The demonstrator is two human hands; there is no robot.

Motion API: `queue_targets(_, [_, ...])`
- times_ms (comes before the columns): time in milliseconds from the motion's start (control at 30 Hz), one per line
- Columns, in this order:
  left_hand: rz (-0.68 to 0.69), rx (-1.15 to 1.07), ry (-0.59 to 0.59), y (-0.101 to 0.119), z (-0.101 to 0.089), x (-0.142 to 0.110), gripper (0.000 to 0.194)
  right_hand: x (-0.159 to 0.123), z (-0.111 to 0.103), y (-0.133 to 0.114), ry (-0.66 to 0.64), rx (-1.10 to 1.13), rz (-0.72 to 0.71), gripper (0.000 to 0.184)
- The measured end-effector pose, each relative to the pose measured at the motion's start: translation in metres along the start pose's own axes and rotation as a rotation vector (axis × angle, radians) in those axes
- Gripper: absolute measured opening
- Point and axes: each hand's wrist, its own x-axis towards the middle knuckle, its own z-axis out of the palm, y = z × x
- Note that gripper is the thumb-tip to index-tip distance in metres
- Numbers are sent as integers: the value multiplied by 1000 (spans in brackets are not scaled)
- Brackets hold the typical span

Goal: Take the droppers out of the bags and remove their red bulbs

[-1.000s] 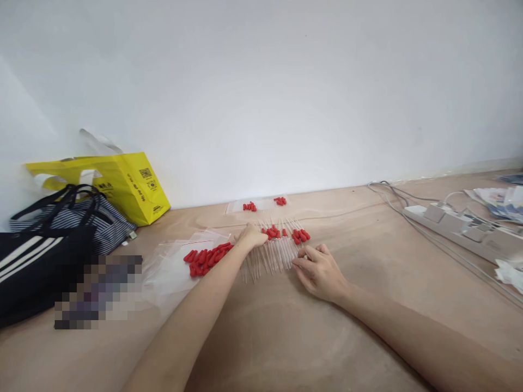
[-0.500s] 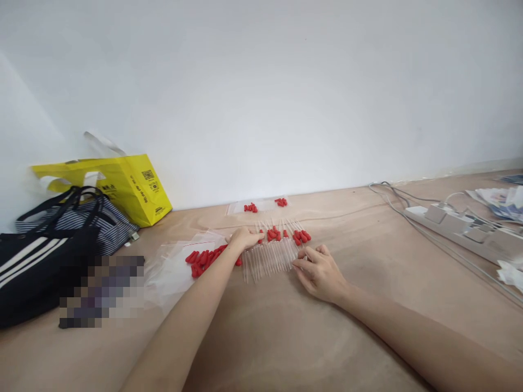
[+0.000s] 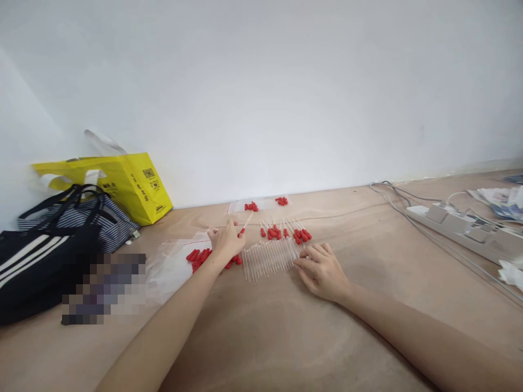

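Note:
My left hand (image 3: 225,239) is closed on the red rubber bulb of a dropper (image 3: 247,222), whose thin clear tube points up and away. Beneath and beside that hand lie loose red rubber bulbs (image 3: 198,256) on clear plastic bags (image 3: 167,267). A row of clear glass tubes (image 3: 269,260) lies side by side between my hands. Just behind it, several droppers with red bulbs (image 3: 302,235) rest on the table. At the row's right end my right hand (image 3: 321,270) is closed, its fingertips pressed together; whatever they hold is hidden.
Against the wall lies a clear bag with red-bulbed droppers (image 3: 265,204). A yellow bag (image 3: 143,190) and a dark striped bag (image 3: 49,261) stand left. On the right is a white power strip (image 3: 466,234) with grey cables (image 3: 392,201) and some papers (image 3: 498,201).
My left hand has moved left and back toward me from the droppers behind the tubes, and a dropper now shows in its fingers. My right hand has barely moved.

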Motion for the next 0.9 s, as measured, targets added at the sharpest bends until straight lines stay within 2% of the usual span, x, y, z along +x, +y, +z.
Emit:
queue_targets(67, [103,-5,76,-11,-5,-23,32,0,2,1,27,-17,-9,15])
queue_targets(133, [375,-36,217,-22,-4,-44,25,2,6,0,61,-40,-25,18])
queue_targets(200, [542,-54,284,-29,2,-61,18,6,13,-3,75,-67,-57,23])
queue_targets(333, [710,-98,368,-32,14,-79,10,17,27,-10,43,-101,-137,28])
queue_targets(533, [802,-122,442,-22,19,-81,10,23,41,-10,45,-76,-192,18])
queue_targets(767, [835,-91,513,-13,34,-79,20,18,39,-7,96,-57,-269,22])
queue_targets(900, [888,-112,562,-11,37,-79,20,20,38,-10,134,-53,-266,17])
